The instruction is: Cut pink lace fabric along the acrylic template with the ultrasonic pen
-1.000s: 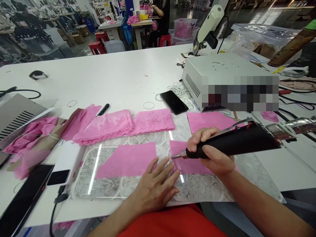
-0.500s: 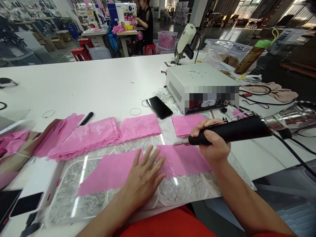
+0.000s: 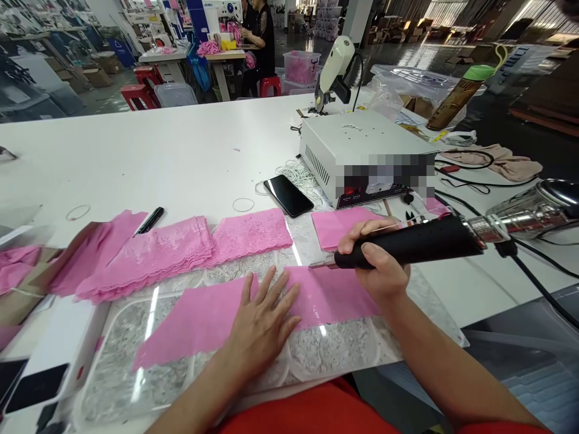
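My left hand (image 3: 266, 316) lies flat with fingers spread, over the facing edges of two pink fabric pieces, a slanted one (image 3: 194, 319) on the left and a rectangular one (image 3: 335, 301) on the right. My right hand (image 3: 382, 256) is wrapped round the black handle of a tool (image 3: 425, 242), whose thin metal tip touches or hovers just over the right piece's top edge. Both pieces rest on a marbled, glossy board (image 3: 335, 355). Behind them are a stack of pink lace pieces (image 3: 149, 259), another lace piece (image 3: 253, 235) and a plain pink piece (image 3: 339, 223).
A grey box-shaped machine (image 3: 362, 141) stands behind my right hand, with black cables (image 3: 538, 295) running at the right. A phone (image 3: 288, 195), a black pen (image 3: 150, 221) and a white box (image 3: 67, 337) lie around the board. A person (image 3: 262, 45) sits at a far sewing table.
My right hand has moved slightly left with the tool, its tip now further left along the right piece's top edge. My left hand stays spread on the fabric. The view has shifted a little.
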A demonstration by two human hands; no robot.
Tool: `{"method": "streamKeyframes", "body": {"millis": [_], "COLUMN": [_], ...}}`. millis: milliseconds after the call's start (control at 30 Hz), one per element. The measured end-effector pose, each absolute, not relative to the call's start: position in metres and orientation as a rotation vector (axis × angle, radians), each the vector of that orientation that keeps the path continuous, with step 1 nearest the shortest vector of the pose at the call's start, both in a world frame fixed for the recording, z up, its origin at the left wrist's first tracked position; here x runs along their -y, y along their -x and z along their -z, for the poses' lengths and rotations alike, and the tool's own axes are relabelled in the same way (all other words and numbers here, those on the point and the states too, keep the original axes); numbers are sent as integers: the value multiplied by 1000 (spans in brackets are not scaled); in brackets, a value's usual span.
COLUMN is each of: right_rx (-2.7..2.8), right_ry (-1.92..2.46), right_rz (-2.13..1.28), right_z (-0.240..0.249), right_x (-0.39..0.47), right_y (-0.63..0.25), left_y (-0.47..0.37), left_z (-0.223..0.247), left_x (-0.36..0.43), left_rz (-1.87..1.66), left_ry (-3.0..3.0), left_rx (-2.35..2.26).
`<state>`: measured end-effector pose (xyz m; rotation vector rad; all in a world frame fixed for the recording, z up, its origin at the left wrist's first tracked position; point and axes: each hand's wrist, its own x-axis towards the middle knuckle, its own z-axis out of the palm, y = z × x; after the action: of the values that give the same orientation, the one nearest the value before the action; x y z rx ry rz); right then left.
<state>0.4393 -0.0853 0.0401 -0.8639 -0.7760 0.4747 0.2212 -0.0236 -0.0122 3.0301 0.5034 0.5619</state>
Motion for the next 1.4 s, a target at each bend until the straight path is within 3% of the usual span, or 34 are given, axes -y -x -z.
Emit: {"method": "streamKeyframes", "body": {"millis": [533,867,1400], "right_rx": [777,649,708], "right_ry": [927,972,980], "right_rz": [-504,-297,-389], "right_z": [-43,-51,-39], "right_x": [83,110,104], "right_y": [-432,-473,-463], "left_y": [-222,-220,-220], "left_z": [9,12,10], "left_x": [22,18,17], "left_rz": [-567,-555,-530], "left_ry": [-3035,-3118,-3094], "left_rx": [-498,-416,-417]}}
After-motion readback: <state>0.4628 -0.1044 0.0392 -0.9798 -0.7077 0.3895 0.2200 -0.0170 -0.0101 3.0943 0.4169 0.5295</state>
